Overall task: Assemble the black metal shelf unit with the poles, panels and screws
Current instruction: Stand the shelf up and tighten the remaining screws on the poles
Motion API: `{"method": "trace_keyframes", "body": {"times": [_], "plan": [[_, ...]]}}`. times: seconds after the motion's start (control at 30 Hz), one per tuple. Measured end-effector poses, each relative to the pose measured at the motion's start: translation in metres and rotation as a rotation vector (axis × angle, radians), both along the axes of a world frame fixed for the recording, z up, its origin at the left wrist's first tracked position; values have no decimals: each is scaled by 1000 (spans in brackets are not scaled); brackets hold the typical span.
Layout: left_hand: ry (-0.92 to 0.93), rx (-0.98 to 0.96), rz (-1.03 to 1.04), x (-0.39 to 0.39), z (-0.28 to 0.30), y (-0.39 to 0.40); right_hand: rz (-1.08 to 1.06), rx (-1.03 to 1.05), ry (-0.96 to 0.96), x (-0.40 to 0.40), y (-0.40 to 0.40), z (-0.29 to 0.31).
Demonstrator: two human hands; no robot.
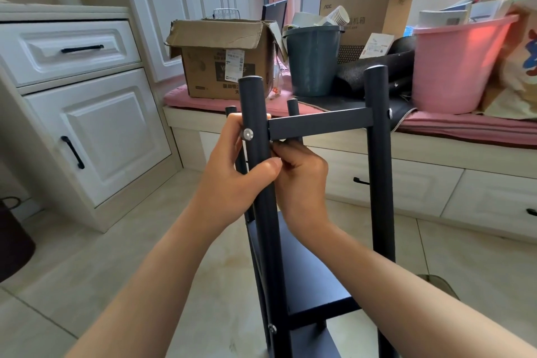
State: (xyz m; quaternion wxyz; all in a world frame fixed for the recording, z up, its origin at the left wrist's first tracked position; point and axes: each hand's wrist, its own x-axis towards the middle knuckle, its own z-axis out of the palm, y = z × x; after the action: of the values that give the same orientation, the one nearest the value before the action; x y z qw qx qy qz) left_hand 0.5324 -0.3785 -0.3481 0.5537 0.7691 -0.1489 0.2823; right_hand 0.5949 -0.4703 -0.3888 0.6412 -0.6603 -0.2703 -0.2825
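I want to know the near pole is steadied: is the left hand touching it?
Touching. The head view shows the left hand wrapped round the near pole, thumb across its front just below the silver screw.

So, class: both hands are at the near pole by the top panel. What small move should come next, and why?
Probably tighten the screw further. The left hand holds the near pole with a fingertip at the screw head; the right hand reaches behind the pole under the top panel, perhaps at a nut, though that is hidden.
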Motion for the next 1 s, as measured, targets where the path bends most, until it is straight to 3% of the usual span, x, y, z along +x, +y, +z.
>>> {"method": "trace_keyframes", "body": {"times": [0.2, 0.37, 0.53, 0.67, 0.8, 1.0], "plan": [[14, -3, 9, 3, 0, 1, 67, -11, 100, -3, -1, 0], [14, 48, 40, 5, 1, -2, 94, -186, 155, -15, -25, -1], [21, 60, 83, 10, -2, -7, 251, -252, 489, -29, -57, -1], [38, 36, 94, 9, -3, -10, 359, -173, 765, -45, -81, 3], [41, 30, 117, 10, -5, -11, 354, -135, 902, -60, -93, 10], [14, 2, 202, 10, -16, -15, 471, 134, 1232, -79, -79, 7]]}}
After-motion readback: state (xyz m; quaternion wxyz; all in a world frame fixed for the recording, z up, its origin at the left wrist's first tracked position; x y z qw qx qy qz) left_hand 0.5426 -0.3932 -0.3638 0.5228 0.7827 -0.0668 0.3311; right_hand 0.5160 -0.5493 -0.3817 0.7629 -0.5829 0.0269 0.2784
